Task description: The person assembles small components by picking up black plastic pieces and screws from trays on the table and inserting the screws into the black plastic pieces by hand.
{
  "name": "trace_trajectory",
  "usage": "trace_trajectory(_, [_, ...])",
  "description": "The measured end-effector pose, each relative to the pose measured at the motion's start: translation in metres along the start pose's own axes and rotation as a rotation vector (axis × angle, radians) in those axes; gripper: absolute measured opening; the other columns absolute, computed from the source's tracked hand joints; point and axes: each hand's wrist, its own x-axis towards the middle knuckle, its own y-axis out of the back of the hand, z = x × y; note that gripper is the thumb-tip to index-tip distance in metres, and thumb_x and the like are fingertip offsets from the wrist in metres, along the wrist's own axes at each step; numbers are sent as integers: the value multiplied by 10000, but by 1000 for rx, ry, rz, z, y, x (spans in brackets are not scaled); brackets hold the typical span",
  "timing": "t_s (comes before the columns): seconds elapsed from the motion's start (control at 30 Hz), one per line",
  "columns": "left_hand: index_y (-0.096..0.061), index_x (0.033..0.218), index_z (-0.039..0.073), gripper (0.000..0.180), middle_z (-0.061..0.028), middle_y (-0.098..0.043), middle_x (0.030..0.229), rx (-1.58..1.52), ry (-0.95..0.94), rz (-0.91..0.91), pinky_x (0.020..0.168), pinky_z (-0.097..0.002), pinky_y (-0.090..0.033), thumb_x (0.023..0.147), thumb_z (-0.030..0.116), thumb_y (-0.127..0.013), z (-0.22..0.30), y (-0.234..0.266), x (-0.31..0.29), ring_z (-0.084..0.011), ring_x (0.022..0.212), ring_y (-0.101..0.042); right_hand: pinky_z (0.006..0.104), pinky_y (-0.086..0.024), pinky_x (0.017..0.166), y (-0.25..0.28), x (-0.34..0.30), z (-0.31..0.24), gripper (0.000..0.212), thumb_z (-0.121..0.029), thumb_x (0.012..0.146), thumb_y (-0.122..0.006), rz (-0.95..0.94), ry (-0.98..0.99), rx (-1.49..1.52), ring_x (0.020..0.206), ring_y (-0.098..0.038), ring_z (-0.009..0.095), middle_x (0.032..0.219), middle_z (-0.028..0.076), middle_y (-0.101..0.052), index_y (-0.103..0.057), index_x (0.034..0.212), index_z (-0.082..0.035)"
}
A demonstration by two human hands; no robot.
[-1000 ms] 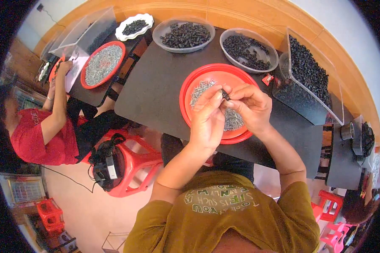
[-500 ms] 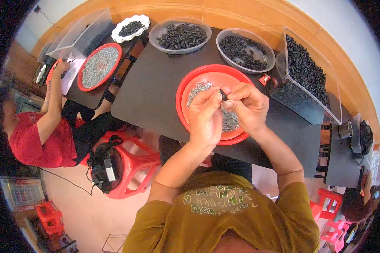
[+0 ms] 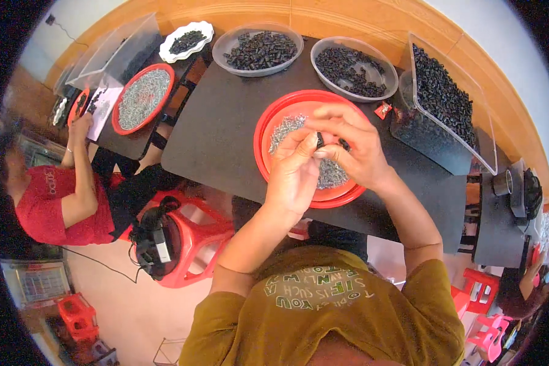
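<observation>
My left hand (image 3: 291,174) pinches a small black plastic piece (image 3: 319,141) between thumb and fingers. Close against it, my right hand (image 3: 365,152) has its thumb tip by that piece. A second small black part (image 3: 344,144) sits within the curled fingers of the right hand. Both hands hover over a round red tray (image 3: 260,143), which holds many small silver metal parts (image 3: 284,130). The fingers partly hide the pieces, so their exact shape is unclear.
Two clear bowls of black pieces, a left one (image 3: 221,60) and a right one (image 3: 391,85), stand at the back of the dark table (image 3: 207,131). A clear bin (image 3: 430,143) of black pieces is at right, near a red packet (image 3: 382,110). Leftward, a co-worker (image 3: 64,204) sits by another red tray (image 3: 117,127).
My right fingers have lifted and spread a little from the left hand, showing a second black piece among them. The co-worker's hand has moved closer to their body.
</observation>
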Motion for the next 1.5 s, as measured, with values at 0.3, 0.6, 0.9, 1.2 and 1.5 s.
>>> trace_trajectory(0.3, [-534,845,54,90,-80,-564,848,-53,66,43,744,-256,-406,767,96,-549,-3,4,7,-158,817,-526,255,-435,658,-1,-9,9,337,-86,681,-614,-19,-248,151,765,-539,152,845,89,-561,-543,1002,-15])
trace_trajectory(0.6, [-523,803,45,102,-50,-572,761,313,-95,50,641,-261,-467,736,95,-581,58,45,164,-170,719,-567,235,-424,693,-5,-12,29,282,-144,794,-527,90,-360,285,822,-513,113,924,62,-521,-483,1036,-5])
trace_trajectory(0.9, [-478,1041,20,309,-117,-545,974,764,-5,55,716,-290,-421,774,160,-544,59,53,163,-210,852,-547,301,-452,639,13,-12,69,171,-142,760,-535,244,-383,-14,756,-567,215,847,111,-568,-573,886,-33])
trace_trajectory(1.2, [-604,878,26,153,-50,-610,802,1365,-48,-275,651,-226,-421,745,98,-577,32,35,48,-80,705,-527,381,-445,673,54,29,176,140,-133,702,-539,59,-648,-898,784,-564,283,803,136,-591,-619,813,-105])
trace_trajectory(1.5, [-598,865,18,135,-56,-602,820,1376,-13,-245,654,-223,-414,750,78,-560,41,38,19,-96,725,-535,382,-480,613,52,34,201,144,-139,679,-510,-104,-592,-1058,710,-596,286,745,163,-598,-624,703,-54])
